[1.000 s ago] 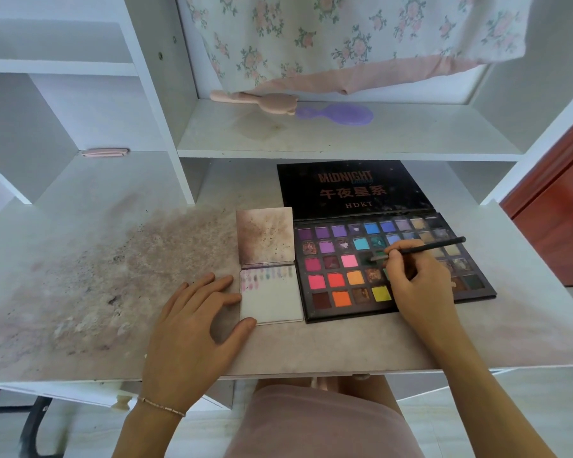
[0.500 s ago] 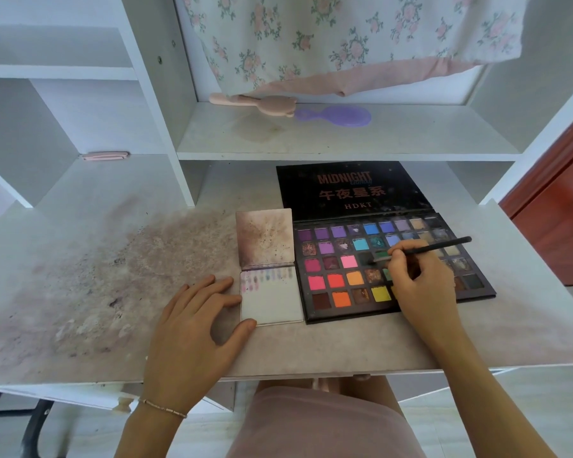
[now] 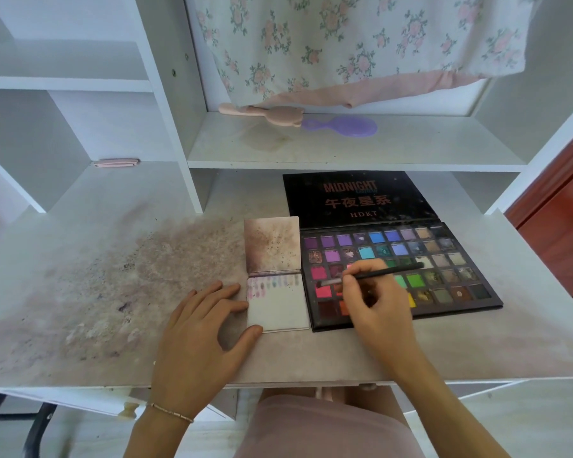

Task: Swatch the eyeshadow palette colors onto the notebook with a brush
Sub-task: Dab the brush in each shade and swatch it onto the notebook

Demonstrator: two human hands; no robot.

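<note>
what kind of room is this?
Probably a bedroom or home vanity desk: a white shelving unit holding two hairbrushes, a floral curtain behind it, and a powder-stained desk with an eyeshadow palette.

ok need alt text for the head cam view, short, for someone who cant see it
A person's right hand holds a thin brush over an open eyeshadow palette, bristles at the pink pans. The left hand rests flat on the stained desk, touching a small notebook with swatches along its top.
</note>
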